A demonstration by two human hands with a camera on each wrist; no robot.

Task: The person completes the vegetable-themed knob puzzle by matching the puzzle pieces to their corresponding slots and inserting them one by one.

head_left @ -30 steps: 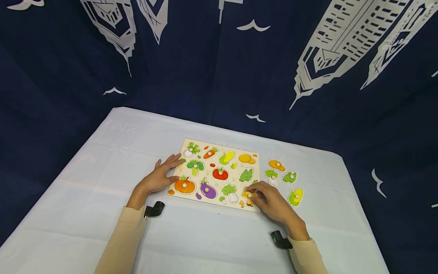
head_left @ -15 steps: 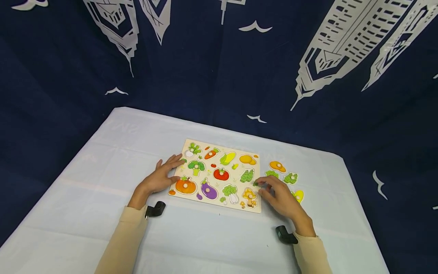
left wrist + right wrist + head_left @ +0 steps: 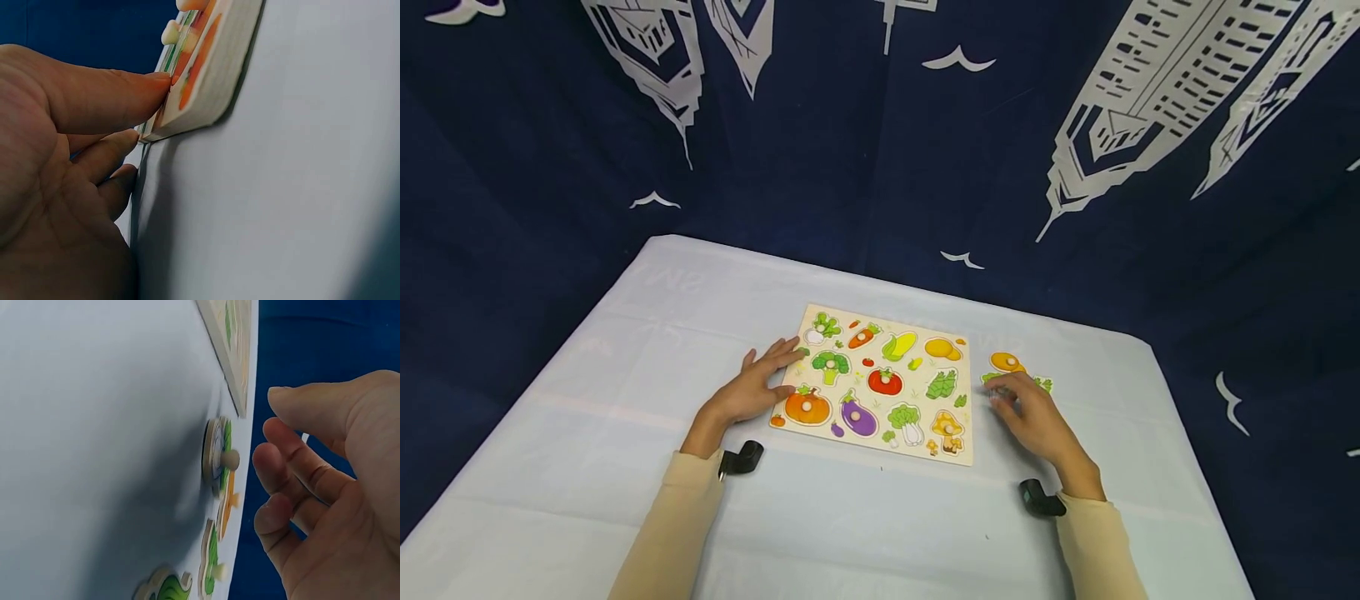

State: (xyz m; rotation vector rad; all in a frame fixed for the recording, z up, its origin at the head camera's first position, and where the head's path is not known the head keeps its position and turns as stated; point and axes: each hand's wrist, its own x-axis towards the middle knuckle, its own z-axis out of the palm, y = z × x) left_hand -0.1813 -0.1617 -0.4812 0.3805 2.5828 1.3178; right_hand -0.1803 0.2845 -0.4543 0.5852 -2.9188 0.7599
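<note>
My left hand (image 3: pixel 748 396) lies against the left edge of a wooden vegetable peg puzzle board (image 3: pixel 880 409). Its thumb (image 3: pixel 119 97) rests on the board's face near the pumpkin piece (image 3: pixel 807 408), fingers fairly straight. Beyond the board's right edge, my right hand (image 3: pixel 1033 417) hovers over the loose pieces, fingers loosely bent, nothing between them. Right before its fingertips is a bok choy piece (image 3: pixel 215 450) with a round wooden knob, mostly covered by the hand in the head view. A mushroom piece (image 3: pixel 947 427) sits in the board's lower right corner.
Beside the bok choy lie a loose potato piece (image 3: pixel 1004 362) and a green leafy piece (image 3: pixel 211 562). Another loose piece with green leaves (image 3: pixel 169 587) shows low in the right wrist view. A white cloth (image 3: pixel 880 525) covers the table, with a dark blue curtain (image 3: pixel 850 167) behind.
My right hand has left the mushroom piece, which now shows fully in the board, and moved right and up to the loose pieces. My left hand stays in place.
</note>
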